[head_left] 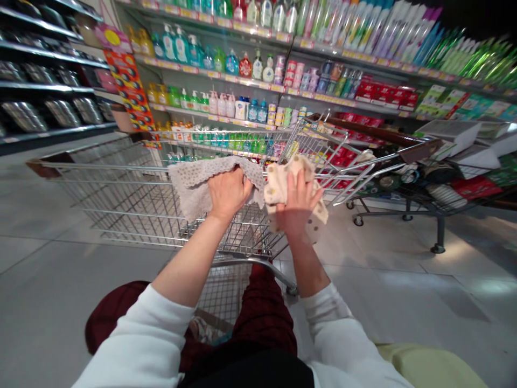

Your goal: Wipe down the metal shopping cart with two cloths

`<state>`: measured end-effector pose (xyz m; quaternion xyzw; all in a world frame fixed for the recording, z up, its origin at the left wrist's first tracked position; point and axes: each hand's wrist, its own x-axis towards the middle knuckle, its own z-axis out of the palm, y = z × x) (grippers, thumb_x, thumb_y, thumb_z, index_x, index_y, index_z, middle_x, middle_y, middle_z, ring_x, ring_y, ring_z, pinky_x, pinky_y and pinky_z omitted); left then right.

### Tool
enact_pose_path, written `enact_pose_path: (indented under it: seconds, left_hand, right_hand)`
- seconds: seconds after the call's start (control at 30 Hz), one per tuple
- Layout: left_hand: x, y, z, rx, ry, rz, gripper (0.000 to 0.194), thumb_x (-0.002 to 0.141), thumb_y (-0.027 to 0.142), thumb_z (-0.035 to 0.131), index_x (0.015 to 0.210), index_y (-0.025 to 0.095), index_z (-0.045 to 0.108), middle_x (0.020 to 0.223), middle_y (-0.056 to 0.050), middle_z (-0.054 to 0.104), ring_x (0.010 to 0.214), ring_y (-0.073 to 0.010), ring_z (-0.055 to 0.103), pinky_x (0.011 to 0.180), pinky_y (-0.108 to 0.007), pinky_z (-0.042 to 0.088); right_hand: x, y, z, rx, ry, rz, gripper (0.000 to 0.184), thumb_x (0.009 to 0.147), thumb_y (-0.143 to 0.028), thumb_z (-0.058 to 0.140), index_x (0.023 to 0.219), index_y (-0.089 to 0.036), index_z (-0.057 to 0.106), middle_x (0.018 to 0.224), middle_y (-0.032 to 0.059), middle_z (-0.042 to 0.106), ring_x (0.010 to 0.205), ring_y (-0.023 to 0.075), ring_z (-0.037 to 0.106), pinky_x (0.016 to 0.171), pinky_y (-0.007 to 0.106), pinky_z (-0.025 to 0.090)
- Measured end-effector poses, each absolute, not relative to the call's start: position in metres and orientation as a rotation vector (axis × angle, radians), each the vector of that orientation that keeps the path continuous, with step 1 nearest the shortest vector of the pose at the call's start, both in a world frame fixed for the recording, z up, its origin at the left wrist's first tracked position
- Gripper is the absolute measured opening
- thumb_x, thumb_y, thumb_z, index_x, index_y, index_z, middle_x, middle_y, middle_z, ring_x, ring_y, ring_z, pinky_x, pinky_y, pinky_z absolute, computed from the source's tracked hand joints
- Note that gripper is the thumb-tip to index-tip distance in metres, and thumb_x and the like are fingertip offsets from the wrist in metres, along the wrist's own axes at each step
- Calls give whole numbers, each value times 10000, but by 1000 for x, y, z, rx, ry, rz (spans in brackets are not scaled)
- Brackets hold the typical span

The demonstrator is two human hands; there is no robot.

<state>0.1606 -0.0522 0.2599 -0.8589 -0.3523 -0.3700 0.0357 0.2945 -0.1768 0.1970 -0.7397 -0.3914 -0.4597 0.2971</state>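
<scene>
My left hand [227,193] is closed on a grey dotted cloth [188,180], which drapes over the near top rail of a wire shopping cart [133,215]. Just to its right, my right hand [298,202] lies with its fingers spread on a cream cloth with brown dots [278,178]. That cloth is bunched over the rail towards the cart's handle end, and its lower part hangs down. The rail under both cloths is hidden. The cart stands sideways in front of me, and its basket shows bare wire on the left.
Shelves of pump bottles [180,46], tins and red boxes [365,89] stand behind the cart. At the right is a second cart [440,229] loaded with boxes and dark items. Metal pots [60,113] line a rack at left. Grey floor tiles [383,302] lie below.
</scene>
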Motion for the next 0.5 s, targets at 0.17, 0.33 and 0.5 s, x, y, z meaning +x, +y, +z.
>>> enact_pose_path:
  seconds: [0.17,0.33,0.5]
  left_hand:
    - [159,-53,263,-2622,-1090,-1098,377,965,294,408,1040,153,749,1004,-176,765,1001,-347,722,758,-384,456]
    - [159,-53,263,-2645,-1084,-1088,365,951,300,428,1037,141,745,974,-185,765,983,-358,730,742,-381,453]
    - [159,-53,263,-2646,-1096,-1096,366,949,299,425,1030,139,744,972,-198,762,990,-380,730,743,-393,452]
  right_hand:
    - [265,-153,129,-2088,-1412,-944,566,894,-251,635,1458,-219,625,1431,172,647,1545,374,375,1255,651,226]
    - [258,-162,74,-2102,-1666,-739,586,906,-251,684,1483,-323,615,1247,91,734,1500,309,460,1250,558,304]
    - [262,-168,60,-2006,-1796,-745,317,972,-184,620,1209,-310,789,1117,42,772,1358,230,586,1184,440,414]
